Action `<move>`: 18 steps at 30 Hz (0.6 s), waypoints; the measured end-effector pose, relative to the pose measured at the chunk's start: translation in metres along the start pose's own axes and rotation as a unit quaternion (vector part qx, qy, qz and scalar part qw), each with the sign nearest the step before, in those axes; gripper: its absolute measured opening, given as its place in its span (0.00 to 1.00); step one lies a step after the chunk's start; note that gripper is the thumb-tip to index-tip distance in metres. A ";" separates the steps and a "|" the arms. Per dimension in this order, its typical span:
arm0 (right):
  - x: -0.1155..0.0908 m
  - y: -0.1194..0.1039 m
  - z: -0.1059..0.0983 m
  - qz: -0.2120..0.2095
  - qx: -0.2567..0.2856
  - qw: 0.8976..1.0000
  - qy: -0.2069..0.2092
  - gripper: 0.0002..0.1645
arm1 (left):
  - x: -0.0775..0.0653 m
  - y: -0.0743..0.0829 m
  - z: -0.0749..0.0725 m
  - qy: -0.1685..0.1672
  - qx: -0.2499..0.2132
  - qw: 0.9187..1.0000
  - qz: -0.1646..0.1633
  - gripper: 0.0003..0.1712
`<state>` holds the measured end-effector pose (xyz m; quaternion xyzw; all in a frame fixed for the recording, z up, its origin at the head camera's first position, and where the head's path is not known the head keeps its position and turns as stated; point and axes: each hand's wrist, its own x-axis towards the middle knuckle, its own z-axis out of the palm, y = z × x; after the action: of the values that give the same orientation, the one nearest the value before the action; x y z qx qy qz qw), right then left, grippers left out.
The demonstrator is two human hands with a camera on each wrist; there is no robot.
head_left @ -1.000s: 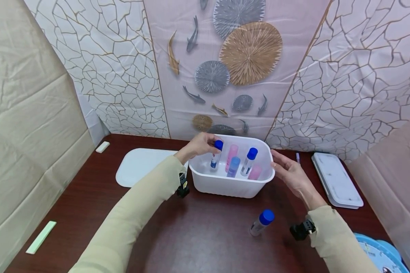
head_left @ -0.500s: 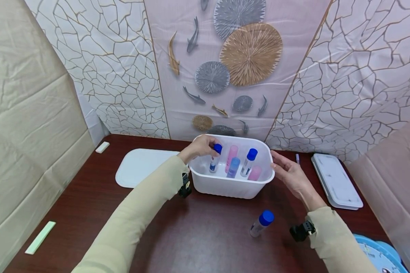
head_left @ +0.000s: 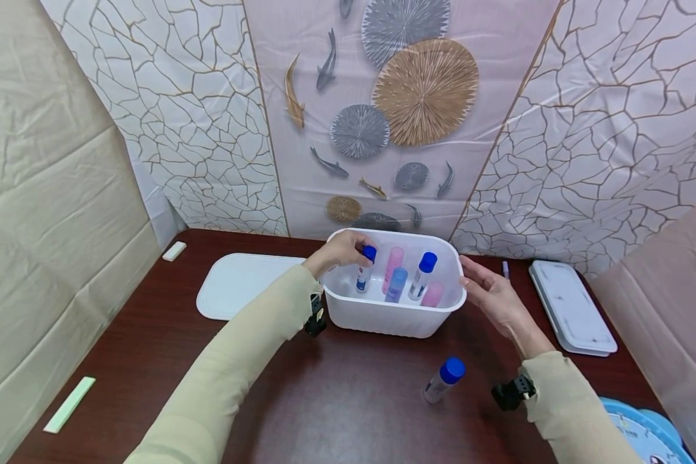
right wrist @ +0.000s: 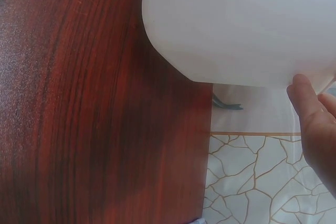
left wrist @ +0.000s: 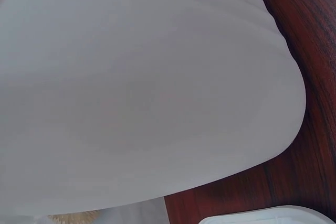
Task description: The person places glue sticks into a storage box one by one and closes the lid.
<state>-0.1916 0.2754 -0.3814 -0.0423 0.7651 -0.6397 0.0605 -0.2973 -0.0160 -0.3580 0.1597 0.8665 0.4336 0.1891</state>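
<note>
Inside a white plastic bin (head_left: 377, 317), my left hand (head_left: 345, 250) pinches the blue cap of a glue stick (head_left: 363, 278) standing near the left end. Beside it stand a pink tube (head_left: 393, 263), a light blue tube (head_left: 396, 285), another blue-capped glue stick (head_left: 422, 278) and a short pink one (head_left: 432, 294). My right hand (head_left: 493, 293) rests its fingertips and thumb against the bin's right rim, fingers fairly straight. In the right wrist view the thumb (right wrist: 302, 90) touches the outer wall. The left wrist view is mostly bin wall (left wrist: 157, 87), hiding the left hand.
A blue-capped glue stick (head_left: 443, 380) stands on the dark wooden table in front of the bin. A white lid (head_left: 243, 283) lies left, a white case (head_left: 573, 306) right, a blue round object (head_left: 644, 428) lower right. A patterned cloth backs the table.
My left hand has lowered slightly with the glue stick into the bin, then held still over the last half second. The right hand has stayed at the rim.
</note>
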 end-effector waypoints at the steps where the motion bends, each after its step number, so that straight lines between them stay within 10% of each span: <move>1: 0.000 0.000 0.000 0.000 0.001 1.000 0.000 0.39 | 0.000 0.000 0.000 0.001 0.001 1.000 0.000 0.19; 18: 0.000 0.002 -0.001 -0.008 0.002 1.000 0.001 0.39 | -0.025 0.011 -0.015 0.026 -0.028 0.997 0.074 0.27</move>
<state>-0.1913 0.2766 -0.3835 -0.0478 0.7633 -0.6419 0.0544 -0.2809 -0.0309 -0.3361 0.2067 0.8445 0.4743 0.1382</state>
